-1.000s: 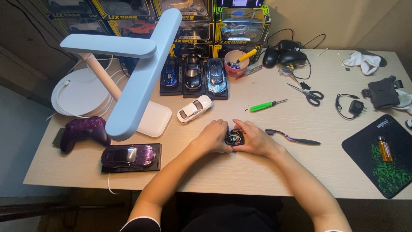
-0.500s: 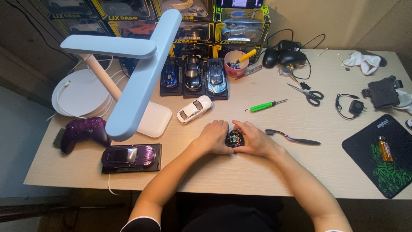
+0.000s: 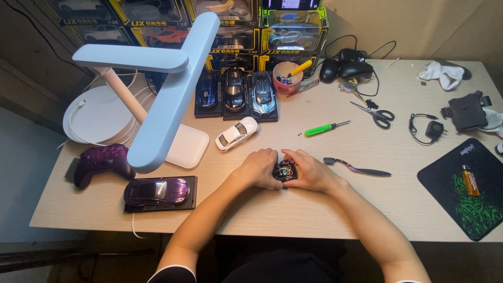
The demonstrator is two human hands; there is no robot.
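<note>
Both of my hands meet near the middle of the wooden desk (image 3: 293,209) around a small dark gadget (image 3: 285,171) with red and coloured wiring showing inside. My left hand (image 3: 258,167) grips its left side, and my right hand (image 3: 309,170) cups its right side with the fingers curled over the top. Most of the gadget is hidden by my fingers. A white toy car (image 3: 237,133) lies just beyond my left hand, a green-handled screwdriver (image 3: 325,127) lies beyond my right hand, and a dark slim tool (image 3: 357,167) rests to the right.
A pale blue desk lamp (image 3: 162,99) reaches over the left half. A purple car on a black base (image 3: 157,192), a purple game controller (image 3: 99,162), three cars on display bases (image 3: 236,94), a pink cup (image 3: 287,77), scissors (image 3: 374,112) and a black mat with a lighter (image 3: 466,183) surround the work spot.
</note>
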